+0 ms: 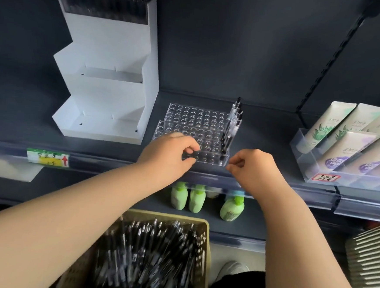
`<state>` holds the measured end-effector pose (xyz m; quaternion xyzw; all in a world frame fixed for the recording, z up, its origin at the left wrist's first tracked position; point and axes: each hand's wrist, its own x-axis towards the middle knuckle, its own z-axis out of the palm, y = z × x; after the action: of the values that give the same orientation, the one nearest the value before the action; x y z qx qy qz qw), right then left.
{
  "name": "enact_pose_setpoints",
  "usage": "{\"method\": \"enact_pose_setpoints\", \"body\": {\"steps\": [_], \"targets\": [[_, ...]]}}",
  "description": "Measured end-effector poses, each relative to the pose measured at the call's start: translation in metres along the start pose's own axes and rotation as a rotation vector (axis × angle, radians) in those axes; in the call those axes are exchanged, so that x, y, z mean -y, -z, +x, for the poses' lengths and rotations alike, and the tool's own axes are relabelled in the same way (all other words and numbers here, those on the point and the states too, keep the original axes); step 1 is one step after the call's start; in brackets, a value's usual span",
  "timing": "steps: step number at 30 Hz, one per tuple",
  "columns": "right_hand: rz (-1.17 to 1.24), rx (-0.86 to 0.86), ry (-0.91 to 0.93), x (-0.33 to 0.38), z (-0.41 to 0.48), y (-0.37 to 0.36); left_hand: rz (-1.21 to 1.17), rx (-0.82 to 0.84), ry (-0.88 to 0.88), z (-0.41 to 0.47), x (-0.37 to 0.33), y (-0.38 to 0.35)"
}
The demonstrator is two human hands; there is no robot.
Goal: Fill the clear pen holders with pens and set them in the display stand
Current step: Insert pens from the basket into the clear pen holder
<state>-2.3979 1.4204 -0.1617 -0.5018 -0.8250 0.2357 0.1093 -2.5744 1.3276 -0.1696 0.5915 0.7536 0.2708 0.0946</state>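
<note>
Price tag point(47, 157) in yellow and green, with a red arrow, sits on the near lip of the dark shelf point(265, 127) at far left. To its right, on the shelf, stands the white stepped display stand point(107, 87); its two lower tiers hold nothing, and a dark row of what look like pens fills its top tier. Below, near the camera, a tan basket point(207, 247) holds a heap of loose black pens point(148, 254).

At centre the person's left hand point(167, 153) reaches over the shelf lip, its grip closed, with thumb and curled fingertips pinching the near edge of the clear pen holder point(195, 121). The holder lies on the shelf just right of the stand, most of its round holes unfilled. The edge of a second clear holder shows just to its left. A single row of standing pens point(232, 122) fills the holder's right-hand column.

Green bottles point(188, 197) stand on the lower shelf beneath. The right hand point(253, 167) is just beside the holder's near right corner, fingers curled and thumb against forefinger. Whether that grip has hold of anything cannot be told.

At far right, pale tubes point(344, 133) lie in a clear tray point(302, 152) with a red tag point(326, 177) on its front.
</note>
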Motion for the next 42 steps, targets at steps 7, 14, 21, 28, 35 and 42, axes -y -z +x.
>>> {"method": "enact_pose_setpoints", "body": {"steps": [7,14,21,28,35,42], "targets": [[-0.175,0.222,0.067,0.022,-0.042,-0.043,0.333,0.283,0.029,-0.091,0.066,0.009],[-0.339,0.471,0.057,0.035,-0.075,-0.105,0.367,0.460,0.176,-0.134,0.106,-0.001],[-0.522,0.583,0.175,0.049,-0.089,-0.153,0.475,0.707,-0.027,-0.145,0.118,-0.020],[-0.644,0.646,0.462,0.060,-0.099,-0.190,0.697,0.762,-0.199,-0.143,0.120,-0.045],[-0.777,0.678,0.819,0.073,-0.096,-0.226,0.861,0.704,-0.162,-0.126,0.129,-0.053],[-0.832,0.596,0.915,0.072,-0.079,-0.233,0.896,0.793,-0.139,-0.114,0.133,-0.056]]}}
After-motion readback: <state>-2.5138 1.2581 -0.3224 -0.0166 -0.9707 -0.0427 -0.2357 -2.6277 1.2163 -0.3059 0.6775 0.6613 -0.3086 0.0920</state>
